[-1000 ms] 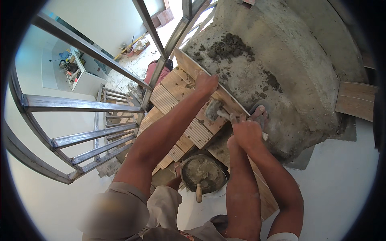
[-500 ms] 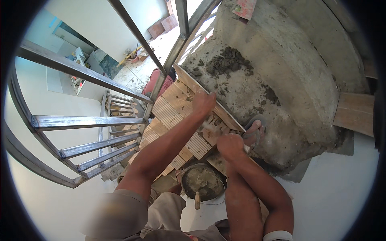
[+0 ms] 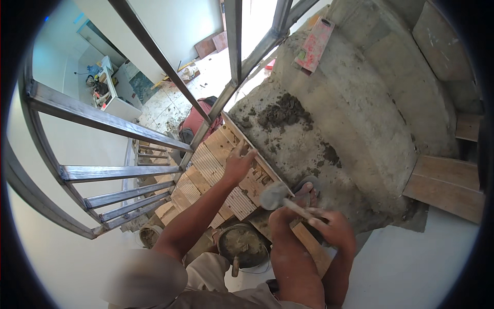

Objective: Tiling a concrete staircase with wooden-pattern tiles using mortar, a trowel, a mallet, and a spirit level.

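My right hand (image 3: 333,226) is closed around the wooden handle of a mallet (image 3: 274,195), whose thick grey head is above the near end of an upright tile strip (image 3: 275,175). My left hand (image 3: 239,165) rests at the strip's edge with its fingers apart, over wood-look step tiles (image 3: 226,193) with ribbed and plain bands. Dark mortar (image 3: 284,110) lies in clumps on the rough concrete step (image 3: 355,103) beyond the strip. Below the tiles stands a bucket of mortar (image 3: 246,242), with a trowel handle (image 3: 235,267) sticking out.
A metal railing (image 3: 123,172) curves along the left. Beyond it, a person in a red shirt (image 3: 194,122) is lower down. A red, worn flat tool (image 3: 315,45) lies on the upper concrete. Wood-look tiles (image 3: 445,180) are at right; another bucket (image 3: 149,236) sits lower left.
My right hand has drawn back toward me and right, bringing the mallet into plain sight. My left hand's fingers have loosened on the strip's edge. The view has shifted.
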Demonstrator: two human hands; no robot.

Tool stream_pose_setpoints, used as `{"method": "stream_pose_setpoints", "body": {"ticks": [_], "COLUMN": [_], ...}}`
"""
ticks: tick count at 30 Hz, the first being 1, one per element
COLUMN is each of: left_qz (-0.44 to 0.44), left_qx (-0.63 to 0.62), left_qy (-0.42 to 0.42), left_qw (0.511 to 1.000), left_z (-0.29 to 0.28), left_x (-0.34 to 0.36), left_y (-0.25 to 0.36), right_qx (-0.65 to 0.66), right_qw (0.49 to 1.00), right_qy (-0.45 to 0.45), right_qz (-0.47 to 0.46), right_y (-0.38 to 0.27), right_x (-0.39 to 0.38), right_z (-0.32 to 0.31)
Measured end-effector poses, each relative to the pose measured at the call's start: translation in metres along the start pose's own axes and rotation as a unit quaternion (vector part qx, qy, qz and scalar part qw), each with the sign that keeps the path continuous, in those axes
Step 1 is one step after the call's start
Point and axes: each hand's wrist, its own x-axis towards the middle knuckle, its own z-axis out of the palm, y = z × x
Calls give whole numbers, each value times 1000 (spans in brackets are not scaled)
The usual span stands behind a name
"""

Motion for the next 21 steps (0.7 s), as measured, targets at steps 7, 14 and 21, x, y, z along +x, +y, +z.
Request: {"method": "stream_pose_setpoints", "body": {"ticks": [7,14,21], "left_qz": [-130,-1,288], "left_qx": [-169,7,164], "left_qy": [-4,25,106], "left_qw": [977,1000,938], "left_z": [-36,-6,17], "left_x": [-23,-46,23], "left_y": [-24,-7,184], "right_qx": [-137,-179,-72], "right_qw": [928,846,855], "right_qy": [347,498,513], "right_qz": [-15,65,10], "right_y": [74,161,131], "right_x": [21,73,83], "right_z": [1,46,38]}}
